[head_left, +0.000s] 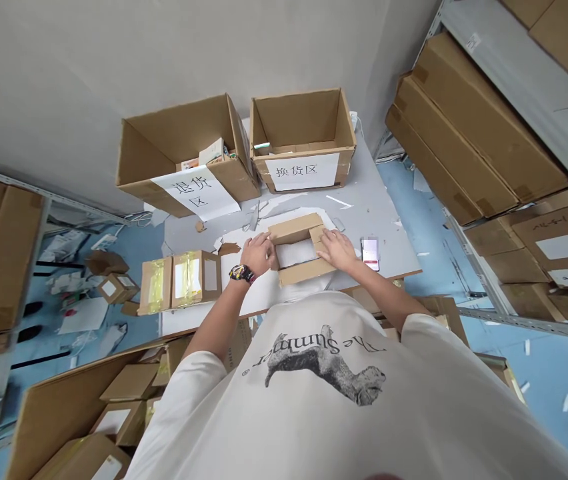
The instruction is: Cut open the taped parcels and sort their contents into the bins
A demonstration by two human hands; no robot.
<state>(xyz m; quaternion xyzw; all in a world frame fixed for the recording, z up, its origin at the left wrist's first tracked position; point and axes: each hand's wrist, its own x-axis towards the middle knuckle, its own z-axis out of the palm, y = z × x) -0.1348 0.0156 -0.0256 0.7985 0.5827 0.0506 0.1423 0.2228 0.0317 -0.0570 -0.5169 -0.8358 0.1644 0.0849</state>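
Observation:
A small cardboard box (300,275) lies on the table with its flaps standing out and its top open. Something pale shows inside, but I cannot tell what it is. My left hand (258,253), with a watch on the wrist, has its fingers curled at the box's left end. At the opposite end, my right hand (338,249) grips the right flap, fingers over the cardboard and the thumb near the inner edge. Two taped cardboard parcels (210,277) stand to the left of my left hand. A lit phone (370,253) rests to the right of my right hand.
At the table's (379,213) back stand two big open cartons: a left carton (164,150) with a paper sign and items inside, and a right carton (304,110), also signed. Paper scraps lie around. Shelves of cartons (474,133) flank the right; a large box of parcels (59,407) sits lower left.

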